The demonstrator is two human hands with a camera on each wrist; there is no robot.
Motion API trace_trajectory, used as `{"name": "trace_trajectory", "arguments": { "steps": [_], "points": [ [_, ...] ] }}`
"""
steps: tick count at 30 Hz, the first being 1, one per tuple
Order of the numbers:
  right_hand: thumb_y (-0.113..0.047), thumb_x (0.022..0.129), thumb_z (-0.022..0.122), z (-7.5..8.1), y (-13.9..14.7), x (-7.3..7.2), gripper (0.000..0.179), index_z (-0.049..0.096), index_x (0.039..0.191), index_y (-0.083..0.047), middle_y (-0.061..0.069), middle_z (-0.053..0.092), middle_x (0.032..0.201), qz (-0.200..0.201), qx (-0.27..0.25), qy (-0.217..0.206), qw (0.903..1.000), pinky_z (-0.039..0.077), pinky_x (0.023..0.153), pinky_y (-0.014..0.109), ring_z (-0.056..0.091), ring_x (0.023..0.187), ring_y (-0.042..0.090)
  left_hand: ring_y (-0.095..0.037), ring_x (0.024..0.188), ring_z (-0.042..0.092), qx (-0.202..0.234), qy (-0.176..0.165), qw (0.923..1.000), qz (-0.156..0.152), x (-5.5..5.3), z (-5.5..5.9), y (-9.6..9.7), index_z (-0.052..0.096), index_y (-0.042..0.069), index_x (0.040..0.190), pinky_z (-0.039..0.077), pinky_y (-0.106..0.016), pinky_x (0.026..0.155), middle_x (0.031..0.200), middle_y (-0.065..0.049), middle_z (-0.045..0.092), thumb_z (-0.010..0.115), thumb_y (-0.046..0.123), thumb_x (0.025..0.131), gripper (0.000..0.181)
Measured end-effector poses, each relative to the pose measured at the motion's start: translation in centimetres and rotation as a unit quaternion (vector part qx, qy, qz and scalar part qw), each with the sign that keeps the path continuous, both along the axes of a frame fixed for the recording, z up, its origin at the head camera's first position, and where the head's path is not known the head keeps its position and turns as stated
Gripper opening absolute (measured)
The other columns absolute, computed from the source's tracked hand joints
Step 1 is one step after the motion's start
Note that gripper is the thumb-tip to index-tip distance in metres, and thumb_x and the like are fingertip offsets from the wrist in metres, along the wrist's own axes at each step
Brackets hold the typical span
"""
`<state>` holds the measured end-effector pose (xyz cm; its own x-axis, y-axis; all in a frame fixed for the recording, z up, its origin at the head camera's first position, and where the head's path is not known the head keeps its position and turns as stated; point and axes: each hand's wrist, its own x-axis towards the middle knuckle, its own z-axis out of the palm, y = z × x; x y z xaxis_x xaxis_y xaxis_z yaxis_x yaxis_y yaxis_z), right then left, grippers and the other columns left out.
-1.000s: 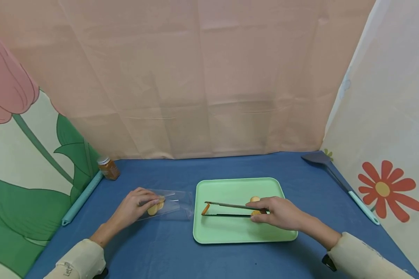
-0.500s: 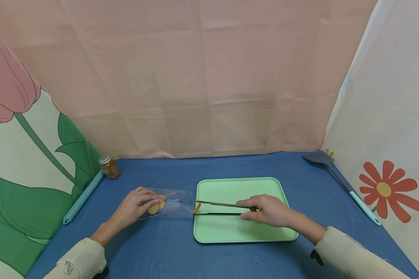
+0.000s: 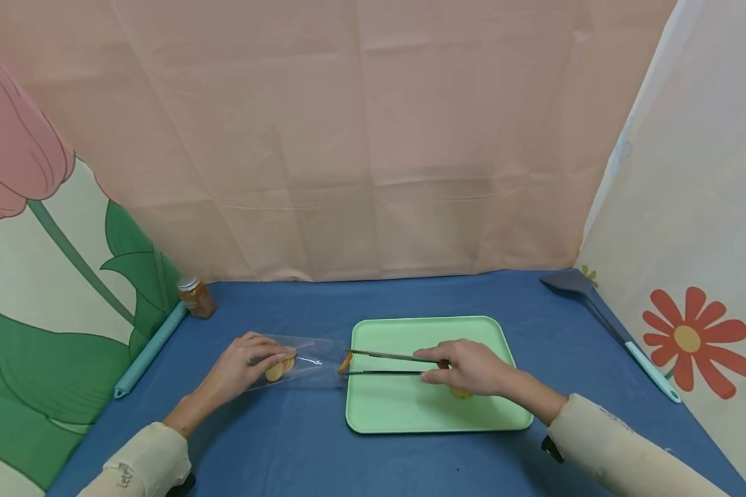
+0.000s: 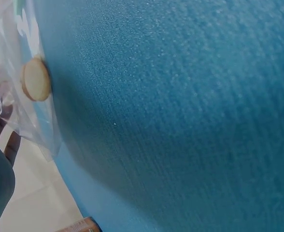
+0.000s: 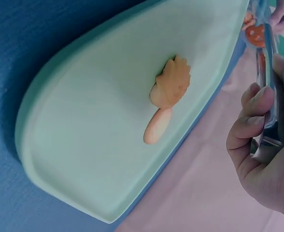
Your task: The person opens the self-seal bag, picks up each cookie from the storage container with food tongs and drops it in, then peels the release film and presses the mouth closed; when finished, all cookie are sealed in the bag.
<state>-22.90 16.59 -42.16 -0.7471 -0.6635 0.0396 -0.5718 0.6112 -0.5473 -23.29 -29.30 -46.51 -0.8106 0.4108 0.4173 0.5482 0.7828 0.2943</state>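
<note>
Blue cloth (image 3: 261, 442): my left hand (image 3: 246, 364) pinches a clear plastic bag (image 3: 316, 371); my right hand (image 3: 466, 367) grips slender metal tongs (image 3: 385, 373) clasping a round orange biscuit (image 3: 345, 363), probably light, brittle, best held rimwise.

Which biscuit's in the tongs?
The orange one with the smiley face, clamped between the tips of the tongs. The other biscuits are outside the tips, in the clear bag or on the green tray.

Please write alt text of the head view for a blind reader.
A right hand holds tongs gripping an orange biscuit at the end of a clear plastic bag containing biscuits, which the left hand pinches. A green tray lies beside the bag.
</note>
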Motion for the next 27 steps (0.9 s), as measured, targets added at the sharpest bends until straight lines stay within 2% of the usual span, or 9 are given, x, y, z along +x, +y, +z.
{"name": "trace_trajectory", "arguments": {
  "steps": [3,9,14,20,27],
  "points": [
    [-0.043,0.095,0.068,0.2,0.0,-0.1,0.045,0.066,0.135,-0.022,-0.009,0.071,0.1,0.001,-0.003,0.001,1.0,0.043,0.058,0.022,0.052,0.069,-0.003,-0.011,0.1,0.062,0.0,0.003,1.0,-0.003,0.0,0.0,0.0,0.08,0.024,0.104,0.052,-0.041,0.082,0.103,0.013,0.074,0.073,0.023,0.093,0.014],
    [-0.042,0.095,0.068,0.6,-0.1,-0.4,0.045,0.066,0.135,-0.021,-0.01,0.07,0.097,0.004,-0.007,0.007,0.9999,0.042,0.057,0.021,0.052,0.067,-0.003,-0.011,0.1,0.062,-0.001,-0.002,1.0,0.0,0.1,0.1,0.0,0.08,0.024,0.105,0.052,-0.041,0.082,0.103,0.012,0.074,0.072,0.023,0.093,0.015],
    [-0.043,0.095,0.068,1.0,0.1,-0.5,0.046,0.065,0.136,-0.021,-0.009,0.071,0.101,0.008,-0.009,0.004,0.9999,0.044,0.059,0.022,0.053,0.069,-0.003,-0.01,0.099,0.061,-0.002,-0.002,1.0,0.0,0.1,0.1,-0.1,0.08,0.025,0.103,0.051,-0.04,0.081,0.102,0.013,0.074,0.072,0.023,0.093,0.013],
    [-0.041,0.095,0.068,1.3,-0.1,-0.7,0.046,0.065,0.136,-0.021,-0.011,0.069,0.096,0.008,-0.006,0.012,0.9999,0.042,0.057,0.022,0.051,0.066,-0.003,-0.011,0.099,0.061,-0.006,0.0,1.0,0.0,0.0,0.2,-0.1,0.08,0.024,0.106,0.051,-0.04,0.082,0.103,0.012,0.073,0.072,0.023,0.093,0.015],
    [-0.04,0.095,0.069,1.0,-1.2,-0.9,0.046,0.065,0.136,-0.021,-0.003,0.073,0.108,0.01,0.006,0.02,0.9997,0.042,0.057,0.021,0.05,0.066,-0.004,-0.011,0.099,0.061,-0.002,0.0,1.0,0.002,0.0,0.2,-0.1,0.08,0.024,0.105,0.051,-0.039,0.08,0.103,0.012,0.074,0.073,0.022,0.093,0.015]
  ]
}}
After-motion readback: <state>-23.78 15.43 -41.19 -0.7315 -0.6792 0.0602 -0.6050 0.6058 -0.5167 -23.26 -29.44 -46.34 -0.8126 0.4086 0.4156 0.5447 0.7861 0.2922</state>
